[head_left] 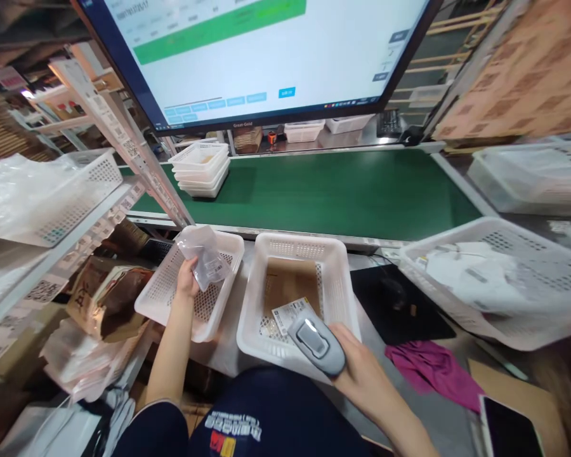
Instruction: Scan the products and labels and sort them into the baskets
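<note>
In the head view, a clear plastic bag (208, 259) is gripped at its lower edge by the left hand (187, 278), left of the frame's centre, and is held over the left basket (236, 251); whether the basket is touched by the bag cannot be told. A grey scanner (318, 343) is grasped in the closed right hand (354, 362), at the lower centre, with its head held over the near part of the middle basket (299, 244). In that basket, a printed label card (289, 313) and a brown cardboard piece (292, 279) are seen, the card being partly covered by the scanner.

At the right, white packages (476, 273) are held in the right basket (552, 317). Between the middle and right baskets, a black mat (390, 317) is laid, with a purple cloth (435, 373) bunched below it. A green belt (328, 190) is stretched across the centre, and stacked white baskets (202, 168) are placed at its left end. The top is filled by a monitor (266, 63).
</note>
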The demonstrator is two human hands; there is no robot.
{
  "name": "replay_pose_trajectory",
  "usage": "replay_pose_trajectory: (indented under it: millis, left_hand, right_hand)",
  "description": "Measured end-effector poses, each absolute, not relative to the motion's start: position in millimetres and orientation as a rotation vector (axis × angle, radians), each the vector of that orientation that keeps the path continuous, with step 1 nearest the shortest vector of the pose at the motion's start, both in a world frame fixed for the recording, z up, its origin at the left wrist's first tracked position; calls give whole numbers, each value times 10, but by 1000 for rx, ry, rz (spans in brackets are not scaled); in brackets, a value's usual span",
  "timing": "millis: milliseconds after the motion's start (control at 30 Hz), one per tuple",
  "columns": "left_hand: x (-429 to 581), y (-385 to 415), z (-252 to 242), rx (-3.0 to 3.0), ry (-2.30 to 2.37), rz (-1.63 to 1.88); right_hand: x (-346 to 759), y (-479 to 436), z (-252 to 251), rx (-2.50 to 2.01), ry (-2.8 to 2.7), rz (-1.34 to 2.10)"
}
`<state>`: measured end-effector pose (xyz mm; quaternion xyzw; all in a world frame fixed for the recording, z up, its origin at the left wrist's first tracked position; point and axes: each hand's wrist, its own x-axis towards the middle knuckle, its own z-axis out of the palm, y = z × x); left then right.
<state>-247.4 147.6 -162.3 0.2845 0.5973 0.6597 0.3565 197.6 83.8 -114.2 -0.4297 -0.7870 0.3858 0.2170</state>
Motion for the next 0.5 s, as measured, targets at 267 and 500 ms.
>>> replay_pose_trajectory:
  millis: [267, 500]
  left_hand:
    - [-1421, 1725, -1320, 568, 1166, 1687]
    - [-1020, 1748, -1418, 698, 1255, 1511]
  right_hand:
    - [1590, 1045, -780, -1275, -2345, 929]
    - [1902, 850, -840, -1236, -2146, 978]
